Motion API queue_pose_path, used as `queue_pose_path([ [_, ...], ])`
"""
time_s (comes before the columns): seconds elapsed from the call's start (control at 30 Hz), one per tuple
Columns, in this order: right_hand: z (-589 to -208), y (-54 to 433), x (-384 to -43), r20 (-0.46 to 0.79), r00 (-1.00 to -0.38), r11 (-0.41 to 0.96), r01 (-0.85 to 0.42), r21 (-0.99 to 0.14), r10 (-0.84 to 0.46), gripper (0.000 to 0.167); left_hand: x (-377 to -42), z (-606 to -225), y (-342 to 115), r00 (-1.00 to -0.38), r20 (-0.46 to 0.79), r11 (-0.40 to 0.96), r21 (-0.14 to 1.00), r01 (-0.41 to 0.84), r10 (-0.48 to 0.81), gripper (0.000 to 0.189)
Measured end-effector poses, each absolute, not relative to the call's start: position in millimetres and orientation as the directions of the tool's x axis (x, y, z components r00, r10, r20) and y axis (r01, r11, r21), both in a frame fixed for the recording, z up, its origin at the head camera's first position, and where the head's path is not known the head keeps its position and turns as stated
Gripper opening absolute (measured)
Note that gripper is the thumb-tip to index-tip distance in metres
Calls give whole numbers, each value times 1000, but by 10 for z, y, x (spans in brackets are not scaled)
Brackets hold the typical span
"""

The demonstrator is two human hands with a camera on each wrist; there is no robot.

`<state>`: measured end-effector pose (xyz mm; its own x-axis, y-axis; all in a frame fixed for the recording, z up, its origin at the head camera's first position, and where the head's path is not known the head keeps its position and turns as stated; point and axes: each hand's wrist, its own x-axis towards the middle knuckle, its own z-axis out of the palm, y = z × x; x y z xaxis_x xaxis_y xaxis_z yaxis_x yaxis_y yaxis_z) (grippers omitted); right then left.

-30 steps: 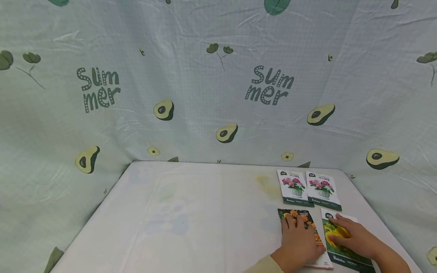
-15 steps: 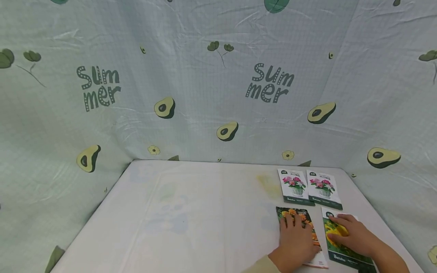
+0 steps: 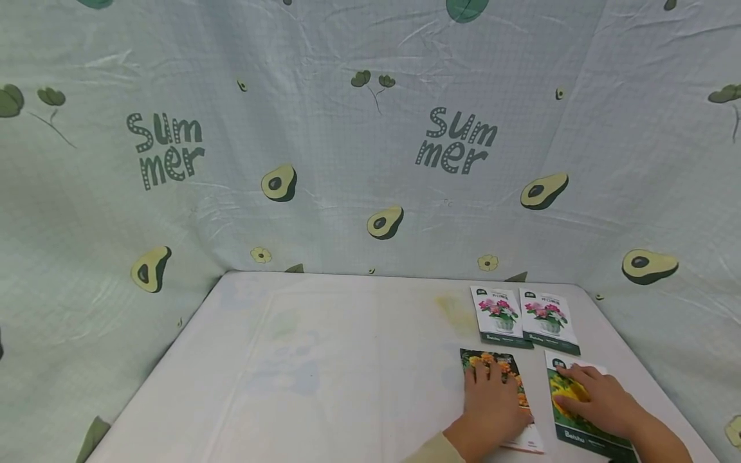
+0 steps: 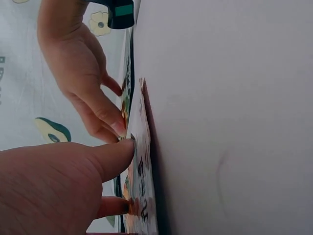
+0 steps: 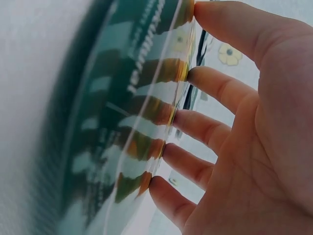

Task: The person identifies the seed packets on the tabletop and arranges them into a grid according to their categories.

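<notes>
My left hand (image 3: 492, 408) lies with fingers spread on a packet with orange flowers (image 3: 509, 365), which looks like a seed packet. The left wrist view shows its thumb and a fingertip pressing the top face of this flat packet (image 4: 142, 171). To its right, my right hand (image 3: 604, 404) rests its fingertips on a packet with a yellow flower (image 3: 570, 423) and a dark green lower band. Seen from the right wrist, all the fingertips touch the glossy front of that packet (image 5: 112, 98), nothing gripped. Both packets lie flat on the white table.
Two white packets with pink potted flowers, one on the left (image 3: 499, 315) and one on the right (image 3: 546, 316), lie side by side at the table's back right. A white table (image 3: 347, 366) spreads left of the hands. A printed sheet (image 3: 324, 128) hangs behind it.
My left hand has slid the orange-flower packet to the left and slightly away from me, widening the gap to the yellow-flower packet. My right hand and its packet have hardly moved.
</notes>
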<state>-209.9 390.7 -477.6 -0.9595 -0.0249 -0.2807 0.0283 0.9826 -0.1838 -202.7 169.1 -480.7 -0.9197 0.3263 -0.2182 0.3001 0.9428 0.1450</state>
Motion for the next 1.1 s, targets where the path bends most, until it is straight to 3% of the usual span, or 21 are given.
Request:
queue_pose_path([
  [0.6, -4712, 3882, -2099, -296, -955, 973, 59, -222, -10, 91, -2033, -4730, 1511, -926, -274, 956, 207, 208, 261, 66],
  [1.1, -4696, 3880, -2087, -298, -954, 971, 53, -235, -20, 91, -2025, -4736, 1430, -929, -238, 952, 190, 241, 283, 65],
])
